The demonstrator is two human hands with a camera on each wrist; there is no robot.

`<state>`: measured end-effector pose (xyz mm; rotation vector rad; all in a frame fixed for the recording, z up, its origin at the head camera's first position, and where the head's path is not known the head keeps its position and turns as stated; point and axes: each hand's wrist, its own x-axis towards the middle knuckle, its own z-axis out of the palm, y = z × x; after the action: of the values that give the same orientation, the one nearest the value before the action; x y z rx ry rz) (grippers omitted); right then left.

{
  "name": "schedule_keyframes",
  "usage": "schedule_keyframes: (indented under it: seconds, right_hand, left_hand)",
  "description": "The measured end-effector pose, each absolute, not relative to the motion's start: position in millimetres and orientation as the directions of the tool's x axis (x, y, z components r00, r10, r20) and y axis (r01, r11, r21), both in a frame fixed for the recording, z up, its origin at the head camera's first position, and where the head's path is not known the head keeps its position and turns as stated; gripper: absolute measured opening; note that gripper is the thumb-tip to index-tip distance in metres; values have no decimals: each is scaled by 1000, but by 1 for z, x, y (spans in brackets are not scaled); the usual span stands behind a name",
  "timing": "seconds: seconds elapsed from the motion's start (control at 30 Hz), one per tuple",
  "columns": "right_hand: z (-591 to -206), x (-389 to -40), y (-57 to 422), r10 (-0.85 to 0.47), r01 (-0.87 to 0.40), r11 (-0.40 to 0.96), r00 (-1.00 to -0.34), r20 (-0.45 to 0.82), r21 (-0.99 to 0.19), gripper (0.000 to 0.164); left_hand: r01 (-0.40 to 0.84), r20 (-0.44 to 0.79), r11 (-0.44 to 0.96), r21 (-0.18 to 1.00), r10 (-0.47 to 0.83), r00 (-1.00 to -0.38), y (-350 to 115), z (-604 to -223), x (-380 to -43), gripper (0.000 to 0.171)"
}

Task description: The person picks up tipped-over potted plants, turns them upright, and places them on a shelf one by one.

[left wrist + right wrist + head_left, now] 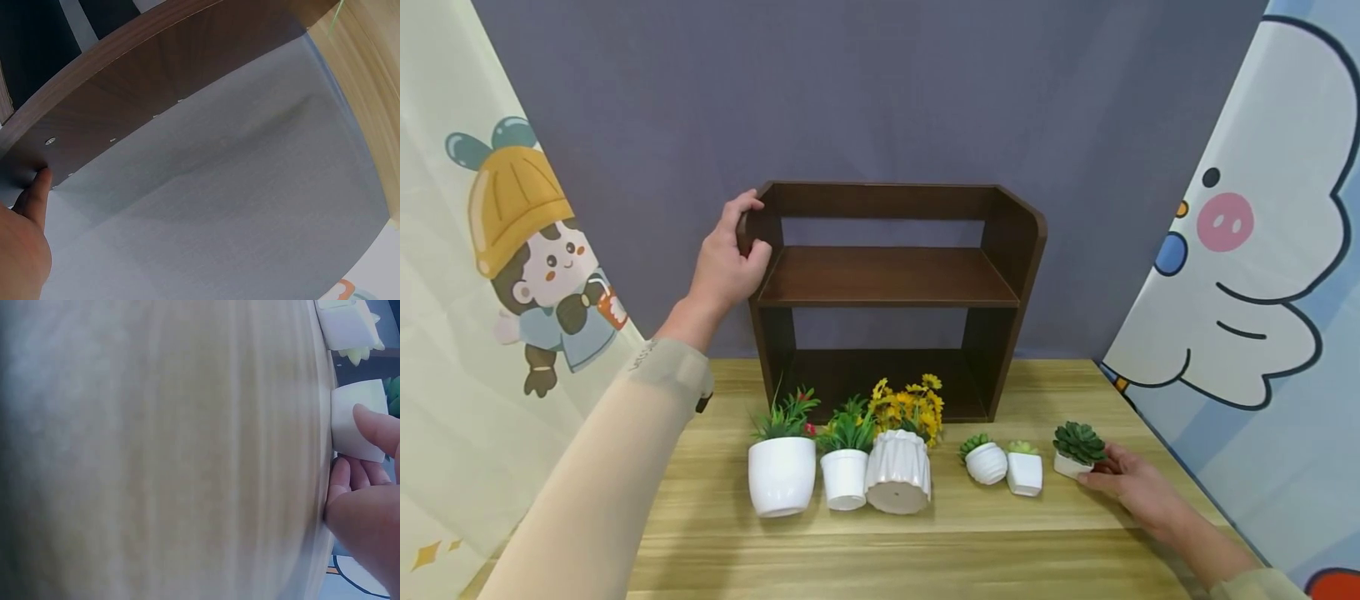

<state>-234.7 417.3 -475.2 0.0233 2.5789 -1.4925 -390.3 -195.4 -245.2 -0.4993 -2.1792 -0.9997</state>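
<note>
A dark brown two-tier wooden shelf stands on the table against the grey backdrop. My left hand grips its left side panel near the top; in the left wrist view a finger lies on the panel's outer face. At the far right, my right hand holds a potted succulent with dark green leaves. Its small white pot sits on the table, with the thumb on one side and the other fingers beside it in the right wrist view.
Left of the held succulent are two small white-potted succulents. Before the shelf stand a large white pot with grassy leaves, a smaller white-potted plant and a fluted pot of yellow flowers. Printed curtains flank the wooden table.
</note>
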Motion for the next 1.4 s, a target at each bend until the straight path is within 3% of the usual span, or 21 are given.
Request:
schedule_keyframes:
  seconds: [0.43, 0.73, 1.4]
  right_hand:
    - [-473, -235, 416, -49, 109, 532, -986, -159, -840, 85]
    - [-470, -235, 415, -39, 131, 482, -985, -170, -866, 77]
    - [-425, -228, 376, -96, 58, 508, -988, -123, -860, 93]
  left_hand:
    - [579, 710, 634, 512, 66, -701, -196, -246, -390, 55]
    - [582, 718, 634, 508, 62, -694, -196, -247, -391, 55]
    - [562, 705, 647, 516, 53, -707, -195, -245, -391, 55]
